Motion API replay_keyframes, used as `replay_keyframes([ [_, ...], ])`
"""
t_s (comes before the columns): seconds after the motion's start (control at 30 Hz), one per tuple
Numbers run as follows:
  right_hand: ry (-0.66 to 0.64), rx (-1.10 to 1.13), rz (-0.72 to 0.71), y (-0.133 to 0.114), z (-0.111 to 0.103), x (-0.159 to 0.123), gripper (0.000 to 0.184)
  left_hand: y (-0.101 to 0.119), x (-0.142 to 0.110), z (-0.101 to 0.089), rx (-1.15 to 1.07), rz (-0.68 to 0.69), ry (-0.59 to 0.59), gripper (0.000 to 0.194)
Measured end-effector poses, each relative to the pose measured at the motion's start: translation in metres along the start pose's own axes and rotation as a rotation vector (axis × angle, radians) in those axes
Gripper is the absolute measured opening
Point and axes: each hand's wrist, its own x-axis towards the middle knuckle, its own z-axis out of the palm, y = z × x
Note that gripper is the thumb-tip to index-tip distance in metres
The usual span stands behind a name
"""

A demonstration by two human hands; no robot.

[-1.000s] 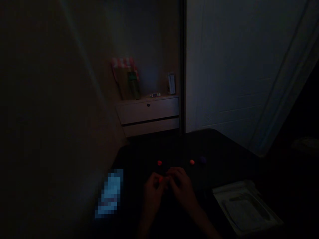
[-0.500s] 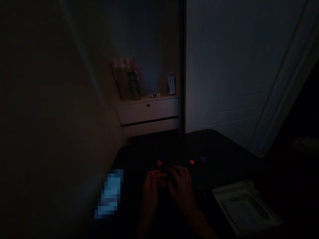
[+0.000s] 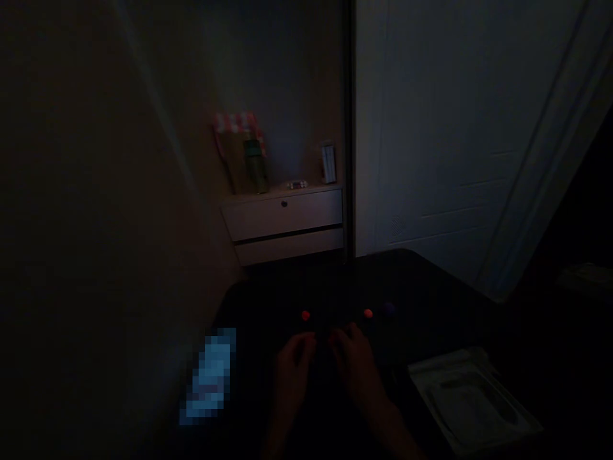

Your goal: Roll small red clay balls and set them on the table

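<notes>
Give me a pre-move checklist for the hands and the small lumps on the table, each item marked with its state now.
1. Hands apart: ok; a gap shows between the left hand and the right hand.
2. Red lump free: ok; it lies on the table, just beyond the left hand.
3. Orange lump and purple lump separate: ok; side by side with a small gap.
4. Fingers' contents known: cannot tell; too dark.
5. Light good enough for fine work: not ok; the scene is very dim.
</notes>
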Motion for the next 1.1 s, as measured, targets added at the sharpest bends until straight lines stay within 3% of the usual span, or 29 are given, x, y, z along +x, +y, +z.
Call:
replay_keyframes([
  [0.2, 0.018, 0.290, 0.000, -0.006, -0.007, 0.001, 0.028, -0.001, 0.000, -0.001, -0.047, 0.015, -0.042, 0.050],
  [0.43, 0.037, 0.497, 0.087, -0.014, -0.016, 0.005, 0.030, 0.008, -0.003, -0.001, 0.030, 0.027, -0.010, 0.058],
  [0.63, 0.033, 0.688, 0.216, -0.017, -0.021, 0.016, 0.037, 0.001, -0.002, 0.003, 0.124, 0.058, -0.005, 0.037],
  [0.87, -0.038, 0.962, 0.289, -0.020, -0.015, 0.031, 0.050, -0.005, 0.000, 0.004, 0.174, 0.115, 0.025, 0.029],
  [1.1, -0.019, 0.862, 0.257, -0.021, -0.013, 0.025, 0.044, -0.003, -0.002, 0.009, 0.273, 0.225, 0.024, 0.019],
])
